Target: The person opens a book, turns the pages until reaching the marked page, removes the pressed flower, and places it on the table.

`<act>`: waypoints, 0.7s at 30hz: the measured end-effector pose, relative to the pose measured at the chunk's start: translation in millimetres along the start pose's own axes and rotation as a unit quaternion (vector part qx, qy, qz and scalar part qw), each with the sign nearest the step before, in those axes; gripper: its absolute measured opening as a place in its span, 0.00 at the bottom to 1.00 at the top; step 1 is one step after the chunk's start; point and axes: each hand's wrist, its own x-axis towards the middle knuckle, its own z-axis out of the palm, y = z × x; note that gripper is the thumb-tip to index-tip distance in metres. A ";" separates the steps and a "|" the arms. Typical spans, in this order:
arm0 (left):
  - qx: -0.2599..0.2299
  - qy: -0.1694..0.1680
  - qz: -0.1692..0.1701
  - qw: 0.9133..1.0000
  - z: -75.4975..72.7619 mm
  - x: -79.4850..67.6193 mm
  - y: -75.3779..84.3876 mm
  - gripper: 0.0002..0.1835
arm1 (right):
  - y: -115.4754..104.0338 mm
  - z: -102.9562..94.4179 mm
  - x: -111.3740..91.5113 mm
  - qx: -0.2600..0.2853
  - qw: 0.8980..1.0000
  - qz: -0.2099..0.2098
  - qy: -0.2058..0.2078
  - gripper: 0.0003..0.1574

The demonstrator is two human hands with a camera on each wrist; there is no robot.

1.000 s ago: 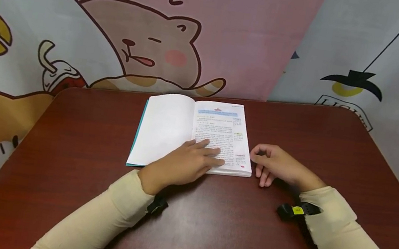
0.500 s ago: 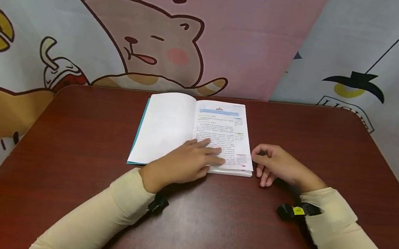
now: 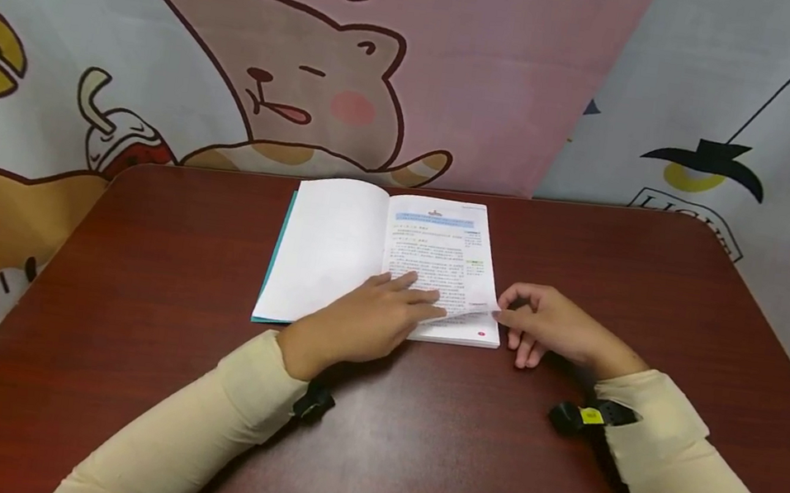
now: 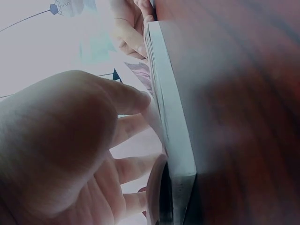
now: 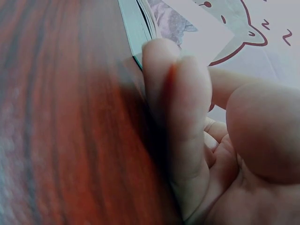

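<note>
An open book [image 3: 326, 254] lies on the table, with a blank left page and a printed right page. My left hand [image 3: 363, 321] rests on the lower part of the right page, fingers spread and fairly straight. At that page's lower right corner, my right hand [image 3: 557, 326] pinches the lifted page corner [image 3: 482, 311] between thumb and forefinger. The other right fingers hang beside the book. In the left wrist view, the book's thick edge [image 4: 173, 108] stands beyond my left thumb. A grey picture [image 5: 173, 23] shows on the raised page's underside in the right wrist view.
The dark red wooden table [image 3: 450, 454] spreads around the book. Behind it hangs a cloth backdrop [image 3: 506, 86] with cartoon animals. A black wrist camera [image 3: 570, 419] sits under the right sleeve, another black device [image 3: 314, 405] under the left.
The page's lower right corner has risen and folded up in my right fingers, showing the page beneath. My left hand stays in place on the book.
</note>
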 end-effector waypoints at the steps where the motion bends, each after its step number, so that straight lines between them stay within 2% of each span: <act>1: 0.000 0.000 0.000 1.000 0.0 0.0 0.0 0.23 | 0.7 -0.2 0.5 -0.002 1.000 -0.002 0.000 0.19; 14: 0.008 0.005 0.004 1.000 0.9 0.3 -0.6 0.23 | 2.7 -1.3 2.1 -0.012 1.000 -0.013 -0.003 0.21; 21: -0.003 0.004 -0.007 1.000 0.6 0.5 -0.9 0.27 | 1.4 -0.7 0.9 -0.008 1.000 -0.016 -0.002 0.19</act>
